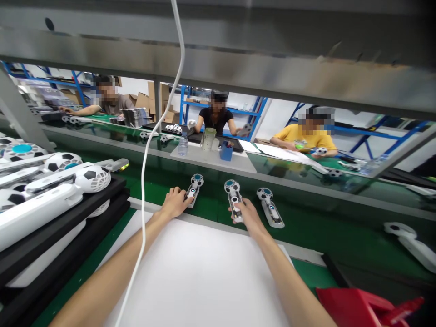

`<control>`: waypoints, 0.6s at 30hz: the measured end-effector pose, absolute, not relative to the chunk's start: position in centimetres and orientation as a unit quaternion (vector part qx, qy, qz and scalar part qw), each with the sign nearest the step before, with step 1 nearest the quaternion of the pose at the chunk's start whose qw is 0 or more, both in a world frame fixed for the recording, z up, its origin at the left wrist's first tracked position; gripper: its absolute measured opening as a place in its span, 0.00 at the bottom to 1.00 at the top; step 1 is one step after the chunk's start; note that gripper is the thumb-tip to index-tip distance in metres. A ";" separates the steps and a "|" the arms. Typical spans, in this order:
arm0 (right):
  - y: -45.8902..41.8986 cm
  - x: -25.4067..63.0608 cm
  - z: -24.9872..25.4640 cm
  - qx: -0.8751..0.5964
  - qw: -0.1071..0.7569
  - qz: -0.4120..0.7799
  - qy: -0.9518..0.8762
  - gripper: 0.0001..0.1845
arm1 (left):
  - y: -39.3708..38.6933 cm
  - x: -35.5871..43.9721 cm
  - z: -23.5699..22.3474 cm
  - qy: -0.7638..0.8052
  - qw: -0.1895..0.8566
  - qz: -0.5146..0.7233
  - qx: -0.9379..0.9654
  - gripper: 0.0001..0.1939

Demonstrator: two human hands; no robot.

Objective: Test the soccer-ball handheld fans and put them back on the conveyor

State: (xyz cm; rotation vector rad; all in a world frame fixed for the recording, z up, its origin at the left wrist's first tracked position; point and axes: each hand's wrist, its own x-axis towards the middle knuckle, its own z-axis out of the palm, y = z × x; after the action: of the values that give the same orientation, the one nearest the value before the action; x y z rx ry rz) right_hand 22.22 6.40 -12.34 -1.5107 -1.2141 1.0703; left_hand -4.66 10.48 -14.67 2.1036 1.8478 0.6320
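Note:
My left hand (175,203) is closed at the lower side of a white handheld device with a football-patterned head (196,181), which lies on the green belt. Its fingers are curled, the thumb against the handle. In my right hand (251,217) is a second football-headed device (232,187), gripped by its handle, thumb on top and fingers at the far side. Both handles show open faces with a round part inside. A third such device (271,211) lies on the belt just right of my right hand.
White paper (200,272) covers the bench before me. Black trays (112,193) stacked with football-headed devices stand left. A white cable (145,181) hangs across the view. A red bin (354,306) sits lower right. Another device (413,243) lies far right. Three people work across the line.

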 end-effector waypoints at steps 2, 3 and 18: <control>5.7 21.7 -10.5 -0.580 0.453 0.463 -0.494 0.13 | 10.3 -4.6 -14.4 0.627 0.162 0.240 0.723 0.17; 5.3 21.4 -9.5 -0.564 0.454 0.473 -0.502 0.13 | 10.2 -4.6 -14.2 0.621 0.177 0.256 0.720 0.17; -2.7 15.5 -4.6 -0.411 0.349 0.202 -0.818 0.38 | 4.0 -3.6 -1.6 0.208 0.482 0.571 0.631 0.27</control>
State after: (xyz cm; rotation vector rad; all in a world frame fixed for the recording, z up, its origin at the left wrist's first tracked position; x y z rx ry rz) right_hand 15.54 -2.66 -4.59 -1.0643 -2.1187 0.5245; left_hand -3.58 4.01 -1.63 1.5384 0.5073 1.3908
